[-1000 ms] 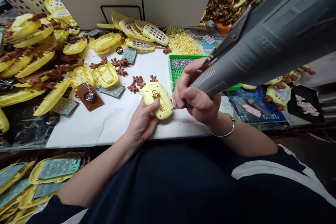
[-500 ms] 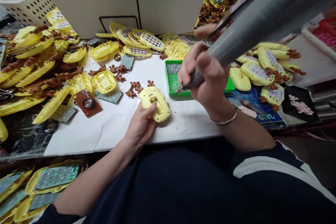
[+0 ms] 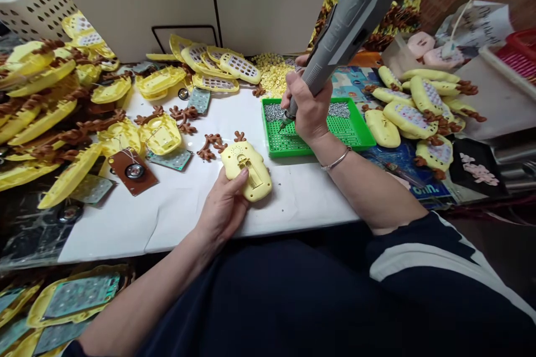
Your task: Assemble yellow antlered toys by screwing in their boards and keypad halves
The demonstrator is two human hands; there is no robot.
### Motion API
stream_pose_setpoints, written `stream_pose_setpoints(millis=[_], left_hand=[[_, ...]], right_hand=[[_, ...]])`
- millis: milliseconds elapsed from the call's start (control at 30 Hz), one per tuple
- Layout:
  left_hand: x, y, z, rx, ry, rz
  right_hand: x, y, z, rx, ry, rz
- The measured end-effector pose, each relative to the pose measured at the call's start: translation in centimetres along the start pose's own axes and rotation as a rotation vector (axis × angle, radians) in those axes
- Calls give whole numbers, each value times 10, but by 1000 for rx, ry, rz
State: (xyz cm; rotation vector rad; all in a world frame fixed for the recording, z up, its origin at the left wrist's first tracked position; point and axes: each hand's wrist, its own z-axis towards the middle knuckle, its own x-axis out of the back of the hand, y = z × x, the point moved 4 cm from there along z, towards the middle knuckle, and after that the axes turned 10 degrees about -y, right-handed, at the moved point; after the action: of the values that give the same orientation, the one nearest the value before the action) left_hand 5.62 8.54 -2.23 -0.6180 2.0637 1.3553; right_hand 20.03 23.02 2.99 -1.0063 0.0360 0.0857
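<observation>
My left hand (image 3: 226, 198) grips a yellow plastic toy (image 3: 248, 170) with brown antlers, its back turned up and the battery compartment uncovered. The thumb presses beside that compartment. In my right hand (image 3: 310, 103) is a grey electric screwdriver (image 3: 339, 28), tilted with its tip pointing down. That tip hangs over the left part of a green perforated tray (image 3: 274, 152). Small metal screws (image 3: 339, 109) lie along the tray's back; whether a screw is on the tip is too small to tell.
Yellow shells (image 3: 42, 117), circuit boards and a brown board with a speaker (image 3: 134, 172) crowd the left. Small yellow parts (image 3: 272, 75) are heaped behind the tray. Assembled yellow toys (image 3: 410, 117) are piled at right, near a black tray of pink pieces (image 3: 481, 170). A large carton (image 3: 188, 5) stands at the back.
My right hand has moved down and away from me with the screwdriver, which now stands steeper over the green tray. The left hand still holds the toy in nearly the same place.
</observation>
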Motion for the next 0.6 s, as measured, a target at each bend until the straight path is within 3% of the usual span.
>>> stream_pose_setpoints(millis=[200,333,467,600], left_hand=[[1,-1,0,0,-3,-9],[1,-1,1,-12,-4,-35],[0,-1,1,-8,10,-53],[0,-2,1,-19,17,-73]], right_hand=[[1,4,-2,-66,13,-55],[2,-1,2,9,-16,-62],[-6,-35,-2,78,-6,49],[-29,-77,-29,32,-94,283]])
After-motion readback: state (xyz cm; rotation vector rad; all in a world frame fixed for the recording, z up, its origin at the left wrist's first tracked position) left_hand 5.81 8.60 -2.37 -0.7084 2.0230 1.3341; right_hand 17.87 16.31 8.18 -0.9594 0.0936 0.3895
